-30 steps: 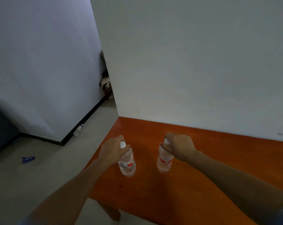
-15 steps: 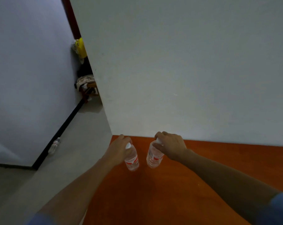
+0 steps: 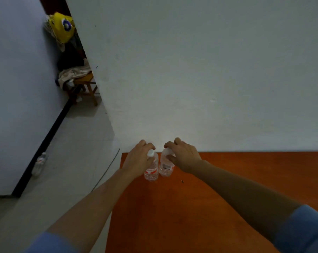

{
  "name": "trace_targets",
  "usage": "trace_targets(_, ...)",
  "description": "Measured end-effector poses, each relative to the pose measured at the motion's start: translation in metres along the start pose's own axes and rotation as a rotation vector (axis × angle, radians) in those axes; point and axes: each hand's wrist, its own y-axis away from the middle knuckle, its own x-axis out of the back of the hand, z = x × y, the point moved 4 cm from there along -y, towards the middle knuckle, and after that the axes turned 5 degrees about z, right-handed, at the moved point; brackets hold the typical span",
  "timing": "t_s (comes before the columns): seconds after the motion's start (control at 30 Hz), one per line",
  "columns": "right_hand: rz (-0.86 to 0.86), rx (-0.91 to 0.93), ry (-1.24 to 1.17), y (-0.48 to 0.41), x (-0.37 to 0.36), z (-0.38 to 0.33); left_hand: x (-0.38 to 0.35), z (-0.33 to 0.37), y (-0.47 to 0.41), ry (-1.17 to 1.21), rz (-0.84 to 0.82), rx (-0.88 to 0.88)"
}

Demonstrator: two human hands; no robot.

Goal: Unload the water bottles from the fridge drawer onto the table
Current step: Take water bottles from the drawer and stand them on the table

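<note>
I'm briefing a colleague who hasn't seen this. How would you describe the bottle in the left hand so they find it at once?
Find the orange table against the white wall; two clear bottles are side by side near its back left corner. The left bottle, held by the left hand, shows its white cap, while the right hand hides the top of the right bottle.

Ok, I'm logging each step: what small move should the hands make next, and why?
Probably release both: the left hand grips the left bottle by its top, the right hand the right bottle, and both seem upright on the table.
</note>
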Motion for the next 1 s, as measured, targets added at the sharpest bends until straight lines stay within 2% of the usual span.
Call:
trace_targets(0.27,0.018,-0.090,-0.094,0.018,0.009,0.003,0.018,0.003,0.009,-0.077,0.040,0.033)
trace_targets(0.47,0.055,-0.172,-0.076,0.078,0.047,0.032,0.036,0.061,0.023,-0.149,0.090,-0.052)
trace_targets(0.7,0.160,-0.304,-0.024,0.228,0.107,0.097,0.002,0.208,0.067,-0.141,0.059,-0.263)
trace_targets(1.0,0.255,-0.704,0.099,0.527,0.175,0.208,-0.124,0.457,0.178,-0.097,-0.116,-0.654)
